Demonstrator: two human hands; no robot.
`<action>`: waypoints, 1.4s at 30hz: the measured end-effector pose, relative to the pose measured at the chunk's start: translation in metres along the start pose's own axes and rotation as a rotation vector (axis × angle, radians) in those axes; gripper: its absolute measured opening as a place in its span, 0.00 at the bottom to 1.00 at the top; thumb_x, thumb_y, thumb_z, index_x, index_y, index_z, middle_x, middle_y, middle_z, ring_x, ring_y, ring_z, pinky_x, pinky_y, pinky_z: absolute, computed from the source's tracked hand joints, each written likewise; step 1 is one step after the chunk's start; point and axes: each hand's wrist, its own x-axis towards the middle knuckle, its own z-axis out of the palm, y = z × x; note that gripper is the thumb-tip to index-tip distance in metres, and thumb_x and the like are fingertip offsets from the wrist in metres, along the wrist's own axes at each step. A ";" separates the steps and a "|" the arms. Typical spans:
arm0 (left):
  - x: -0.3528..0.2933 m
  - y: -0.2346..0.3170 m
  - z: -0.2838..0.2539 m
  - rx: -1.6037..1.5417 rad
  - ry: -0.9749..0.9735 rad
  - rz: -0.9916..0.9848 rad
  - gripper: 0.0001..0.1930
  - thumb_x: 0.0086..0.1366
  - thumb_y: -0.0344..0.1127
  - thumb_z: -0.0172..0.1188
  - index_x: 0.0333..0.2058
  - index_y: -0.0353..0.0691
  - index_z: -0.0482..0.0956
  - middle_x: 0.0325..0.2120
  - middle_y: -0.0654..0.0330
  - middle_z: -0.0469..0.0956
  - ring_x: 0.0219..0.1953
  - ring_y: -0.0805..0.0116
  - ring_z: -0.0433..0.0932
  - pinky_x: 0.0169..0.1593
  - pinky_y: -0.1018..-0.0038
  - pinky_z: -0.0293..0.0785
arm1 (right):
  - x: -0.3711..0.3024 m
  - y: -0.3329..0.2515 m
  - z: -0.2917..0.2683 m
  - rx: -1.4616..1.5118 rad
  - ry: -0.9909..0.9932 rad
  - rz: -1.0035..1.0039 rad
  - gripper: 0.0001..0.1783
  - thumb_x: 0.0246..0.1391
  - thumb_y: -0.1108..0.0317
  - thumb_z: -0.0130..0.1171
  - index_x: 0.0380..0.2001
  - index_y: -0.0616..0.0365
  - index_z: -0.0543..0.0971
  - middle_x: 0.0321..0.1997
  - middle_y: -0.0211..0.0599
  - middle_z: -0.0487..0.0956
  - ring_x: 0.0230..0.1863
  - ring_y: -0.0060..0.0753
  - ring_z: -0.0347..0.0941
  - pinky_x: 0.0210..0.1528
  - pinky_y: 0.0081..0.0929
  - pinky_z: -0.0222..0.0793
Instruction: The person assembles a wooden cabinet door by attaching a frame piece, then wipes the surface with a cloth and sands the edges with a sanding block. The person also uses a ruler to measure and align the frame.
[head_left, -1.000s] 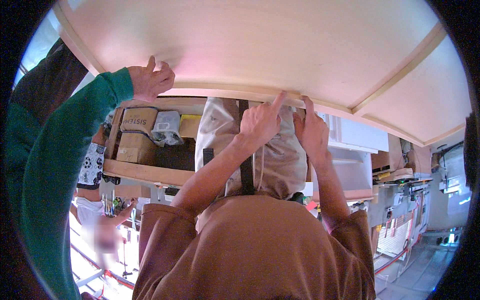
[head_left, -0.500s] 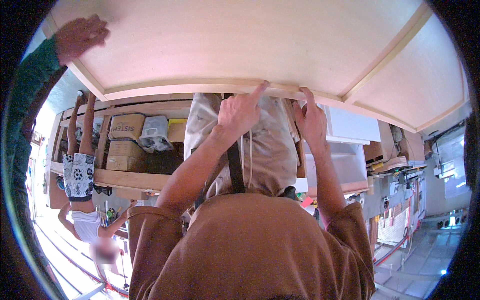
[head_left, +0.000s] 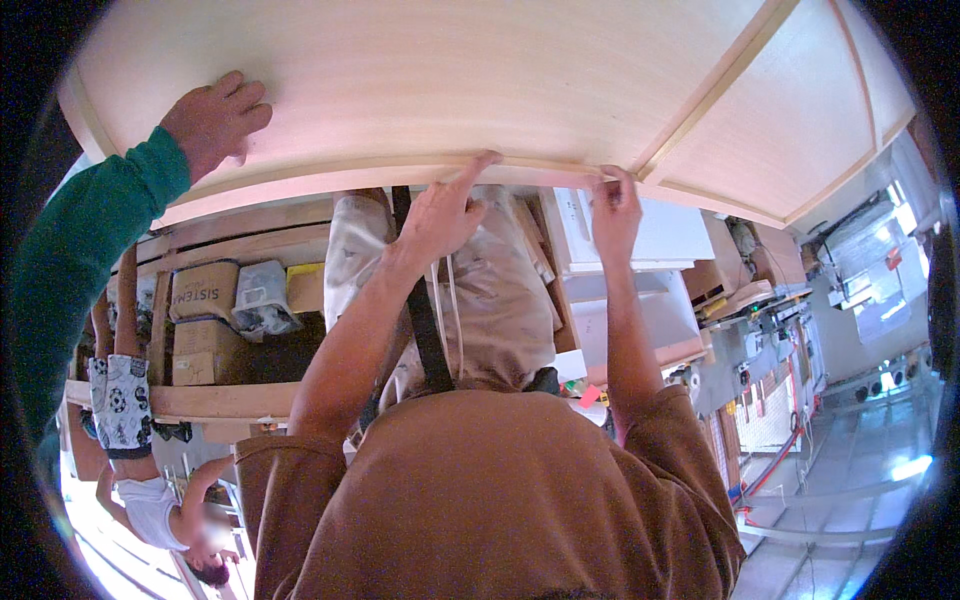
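Observation:
A large pale wooden panel [head_left: 400, 80] framed with thin strips spans the top of the head view. My left hand [head_left: 440, 215] reaches its near edge, index finger stretched out onto the edge strip [head_left: 350, 170] and thumb apart below. Farther right, my right hand [head_left: 616, 212] has its fingers bent at the same strip, close to where a cross strip [head_left: 715, 90] meets it; its fingertips are slightly blurred. Another person's hand [head_left: 220, 120], in a green sleeve, hovers over or rests on the panel's left part; contact is unclear.
Under the panel at left, a wooden shelf [head_left: 220, 402] carries cardboard boxes [head_left: 205, 290] and a clear plastic bin [head_left: 263, 295]. White boards or drawers [head_left: 640, 240] stand below right. Another person in patterned shorts [head_left: 125, 400] is at far left.
The view has shifted, with panel and shelf sliding left. The green-sleeved arm has come farther in over the panel. My right index finger is more bent; both my hands stay at the edge.

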 end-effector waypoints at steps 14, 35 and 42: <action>-0.020 0.009 0.020 0.226 -0.039 -0.112 0.44 0.66 0.37 0.55 0.75 0.66 0.41 0.41 0.40 0.82 0.34 0.38 0.84 0.43 0.46 0.83 | 0.023 -0.009 -0.069 -1.266 -0.364 -0.157 0.49 0.60 0.54 0.63 0.76 0.52 0.50 0.49 0.54 0.78 0.48 0.55 0.80 0.44 0.53 0.79; -0.046 -0.036 0.048 0.130 0.212 -0.077 0.44 0.67 0.38 0.58 0.76 0.65 0.43 0.53 0.40 0.77 0.40 0.38 0.83 0.41 0.47 0.84 | 0.085 -0.048 -0.097 -1.680 -0.535 -0.503 0.39 0.60 0.62 0.58 0.74 0.38 0.60 0.42 0.45 0.80 0.40 0.43 0.81 0.38 0.45 0.76; -0.041 -0.031 0.046 0.117 0.239 -0.057 0.42 0.68 0.36 0.55 0.75 0.70 0.44 0.63 0.37 0.68 0.35 0.41 0.85 0.36 0.53 0.86 | 0.073 -0.043 -0.091 -1.726 -0.664 -0.597 0.38 0.60 0.69 0.56 0.73 0.37 0.62 0.36 0.42 0.81 0.33 0.38 0.82 0.34 0.38 0.77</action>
